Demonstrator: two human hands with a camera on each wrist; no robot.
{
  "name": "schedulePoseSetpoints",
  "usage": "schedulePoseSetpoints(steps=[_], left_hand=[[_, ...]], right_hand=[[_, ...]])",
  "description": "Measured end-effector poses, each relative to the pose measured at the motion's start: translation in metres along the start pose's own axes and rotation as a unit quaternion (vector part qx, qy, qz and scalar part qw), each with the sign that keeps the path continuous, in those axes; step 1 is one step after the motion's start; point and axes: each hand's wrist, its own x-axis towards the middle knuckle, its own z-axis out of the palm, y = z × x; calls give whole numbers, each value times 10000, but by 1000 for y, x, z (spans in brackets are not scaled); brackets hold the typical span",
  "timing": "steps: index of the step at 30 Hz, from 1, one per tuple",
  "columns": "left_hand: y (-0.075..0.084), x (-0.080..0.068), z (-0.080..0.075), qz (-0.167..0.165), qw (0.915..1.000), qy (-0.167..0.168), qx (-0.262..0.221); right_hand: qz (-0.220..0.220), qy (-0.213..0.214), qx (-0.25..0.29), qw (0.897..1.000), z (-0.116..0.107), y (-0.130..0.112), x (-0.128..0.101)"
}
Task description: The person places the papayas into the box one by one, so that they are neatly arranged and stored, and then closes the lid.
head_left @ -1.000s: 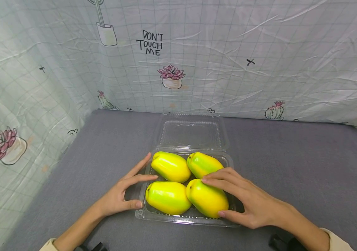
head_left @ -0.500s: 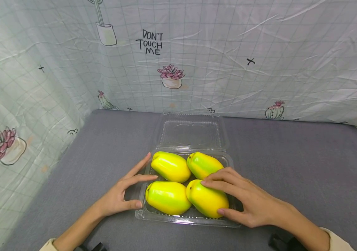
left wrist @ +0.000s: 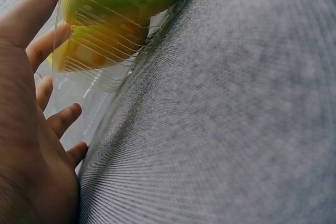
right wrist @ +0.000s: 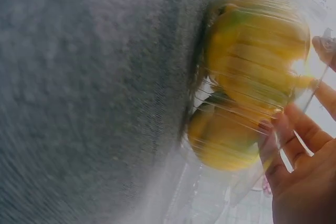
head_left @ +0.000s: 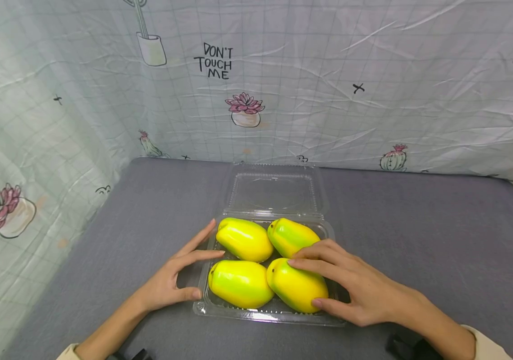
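Beside 4 mangoes (head_left: pixel 267 268), each spread hand (head_left: pixel 168 280) touches tray (head_left: pixel 265 315).

Clear clamshell box (head_left: pixel 202 305): on the table (head_left: pixel 418 235), near its front edge, about midway across. Lid (head_left: pixel 276 192): folded open, lying flat on the table behind the tray, joined along the tray's rear edge. Contents: four mangoes in two rows of two, touching one another; rear left mango (head_left: pixel 244 239), rear right mango (head_left: pixel 292 236), front left mango (head_left: pixel 240 283), front right mango (head_left: pixel 297 285). Left hand (head_left: pixel 168 282): on the table against the tray's left wall. Right hand (head_left: pixel 360 292): at the tray's right side, fingers lying over the two right mangoes. Printed cloth (head_left: pixel 283 75): behind and left of the table.
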Motion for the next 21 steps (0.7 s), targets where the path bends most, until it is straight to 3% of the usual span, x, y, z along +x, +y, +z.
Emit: schedulePoseSetpoints(steps=[5, 10, 14, 18, 21], left_hand=[[-2, -3, -1, -179, 9991, 281, -272], [-16, -7, -6, -538, 9891, 1019, -918], [-23, -2, -15, -621, 9800, 1505, -1146], [-20, 14, -25, -660, 9782, 1657, -1059], [-16, 28, -32, -984, 9754, 1735, -934]], right_hand=[[-97, 269, 87, 9996, -12, -7, 11], [-40, 714, 75, 9974, -27, -13, 21], [411, 1094, -225, 9929, -33, -10, 23], [920, 1443, -432, 9843, -35, 0, 21], [1489, 1619, -361, 9748, -35, 16, 16]])
